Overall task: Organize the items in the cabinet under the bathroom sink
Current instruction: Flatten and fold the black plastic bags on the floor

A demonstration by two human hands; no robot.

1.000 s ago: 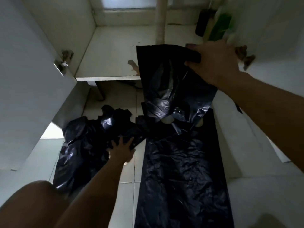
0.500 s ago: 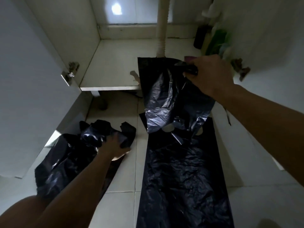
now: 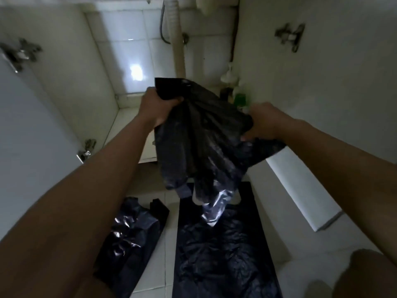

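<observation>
Looks like the bag-sorting bit of the job. One black bag (image 3: 199, 143) is up in the air in front of the open cabinet (image 3: 103, 82), stretched between both hands, probably to straighten it out.

The left hand (image 3: 158, 106) is clenched tight round the bag's top left corner, with the plastic bunched in the fist. The right hand (image 3: 264, 123) grips the right edge, fingers curled under it. The bag hangs slack, its tail dangling just over a flat bag (image 3: 223, 244) spread on the floor, near and middle. A crumpled heap (image 3: 131, 233) lies left of that one. Bottles (image 3: 239, 97) stand far right in the cabinet.

My guess for the next move is to pull the corners apart till it's taut, then lay it square on the flat bag. Thin plastic like this clings and folds on itself, so it'll want smoothing.
</observation>
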